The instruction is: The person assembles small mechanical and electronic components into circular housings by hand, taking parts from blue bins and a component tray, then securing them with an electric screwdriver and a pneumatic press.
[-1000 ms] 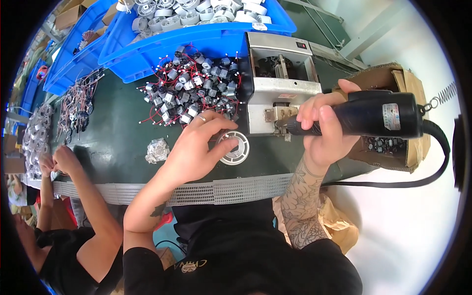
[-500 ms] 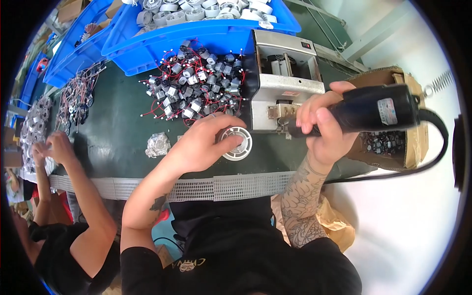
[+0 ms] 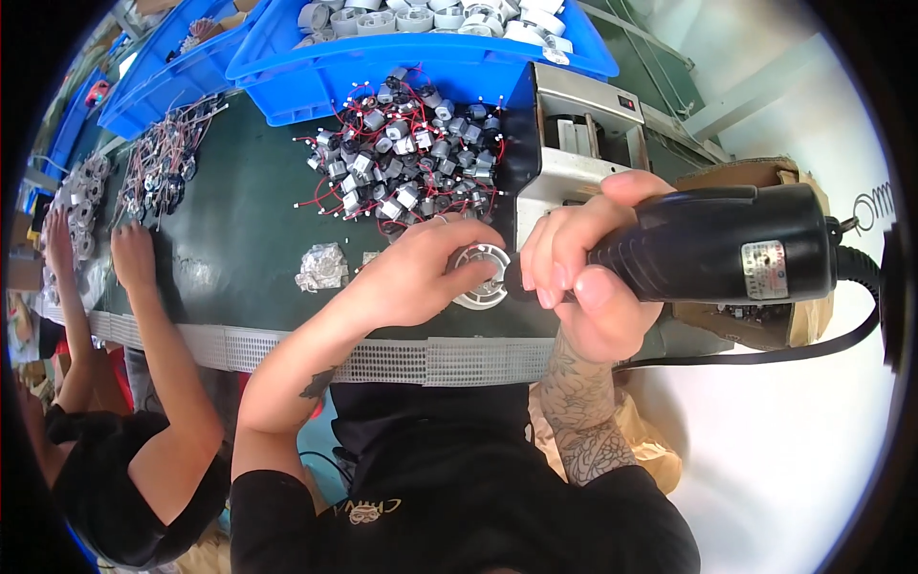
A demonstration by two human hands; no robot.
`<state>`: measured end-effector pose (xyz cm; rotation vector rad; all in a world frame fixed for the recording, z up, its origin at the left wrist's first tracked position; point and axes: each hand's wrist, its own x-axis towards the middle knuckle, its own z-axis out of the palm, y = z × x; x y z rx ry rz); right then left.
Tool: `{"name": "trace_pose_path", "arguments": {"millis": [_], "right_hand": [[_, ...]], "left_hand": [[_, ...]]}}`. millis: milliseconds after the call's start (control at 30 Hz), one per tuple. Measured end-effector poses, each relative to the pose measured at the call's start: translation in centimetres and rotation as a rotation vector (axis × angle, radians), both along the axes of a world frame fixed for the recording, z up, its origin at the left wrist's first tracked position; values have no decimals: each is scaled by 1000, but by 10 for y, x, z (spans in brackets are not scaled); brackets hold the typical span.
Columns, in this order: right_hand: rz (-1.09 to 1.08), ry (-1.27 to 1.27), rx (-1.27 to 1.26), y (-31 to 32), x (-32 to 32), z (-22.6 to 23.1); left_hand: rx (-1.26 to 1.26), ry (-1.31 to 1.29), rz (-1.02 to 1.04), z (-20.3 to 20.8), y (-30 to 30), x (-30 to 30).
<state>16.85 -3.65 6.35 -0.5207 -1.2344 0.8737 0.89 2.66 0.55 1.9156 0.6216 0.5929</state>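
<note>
My left hand (image 3: 421, 273) holds a round white plastic housing (image 3: 479, 302) on the green bench, its thumb reaching into the open top. My right hand (image 3: 598, 258) is wrapped round a black corded electric screwdriver (image 3: 736, 244), which lies almost level. The tool's nose is at the right rim of the housing; its tip is hidden, so I cannot tell whether it touches a screw. Just beyond my hands stands a metal-cased bench machine (image 3: 581, 174), partly covered by the right hand. A crumpled silvery-white lump (image 3: 323, 267) lies left of my left hand.
A pile of small motors with red wires (image 3: 411, 153) lies before a blue bin (image 3: 421, 69) of white housings. At right is a cardboard box (image 3: 808, 325); the black cable (image 3: 765, 359) loops beside it. To the left, a co-worker's hands (image 3: 132, 256) rest near wired parts (image 3: 167, 158).
My right hand has brought the screwdriver from the bench machine toward me and left, to the housing. The left hand keeps its hold. The co-worker's hands have moved apart. The view has shifted slightly.
</note>
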Motion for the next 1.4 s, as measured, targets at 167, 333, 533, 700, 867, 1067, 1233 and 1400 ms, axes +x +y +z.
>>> {"name": "trace_pose_path", "arguments": {"millis": [167,333,533,700,867,1067,1233,1400], "right_hand": [[-54,-70,-20,2,-2,-3],[-51,-143,-22,1,-3,-5],[-71,-178,-14,3,-3,-11],[20,90,-76,1,-7,-13],[136,110,210,-7,31,5],[36,133,52,-11,37,-8],[68,229,4,-12,30,-13],[32,255,-91,-14,27,-18]], "left_hand": [[44,-4,5,-3,1,0],[57,-5,18,-3,0,-1],[34,52,110,2,-11,-1],[487,11,373,-4,-23,-1],[499,-144,457,0,-25,-25],[320,125,960,24,41,-128],[600,367,896,50,85,-140],[608,52,626,78,138,-43]]}}
